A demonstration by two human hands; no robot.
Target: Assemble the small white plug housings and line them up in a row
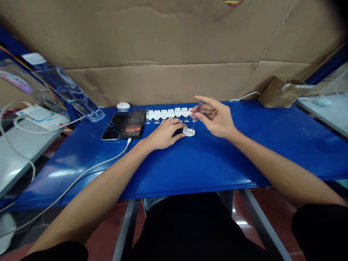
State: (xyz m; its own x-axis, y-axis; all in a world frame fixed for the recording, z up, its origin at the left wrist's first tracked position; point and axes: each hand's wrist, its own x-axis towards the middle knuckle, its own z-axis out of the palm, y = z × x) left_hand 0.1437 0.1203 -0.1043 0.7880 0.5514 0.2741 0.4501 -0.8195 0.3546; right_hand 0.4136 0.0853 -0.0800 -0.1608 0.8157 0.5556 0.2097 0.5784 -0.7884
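Observation:
My left hand (168,133) rests on the blue table, its thumb and fingers closed on the left end of a small white plastic housing (189,132). In my right hand (216,115) is a small screwdriver (199,107) with a see-through handle, pinched between thumb and fingers. Its thin shaft points down and meets the right part of the housing. Behind my hands stands a row of similar white housings (170,113), with small metal parts (186,120) lying in front of them. My fingers hide some of the row's right end.
Left of my hands lie two phones (111,127), one joined to a white cable (100,162). A round white object (123,106) sits behind them. A tilted water bottle (66,87) stands at the left edge. A cardboard box (282,91) is at the back right, before a cardboard wall (174,79).

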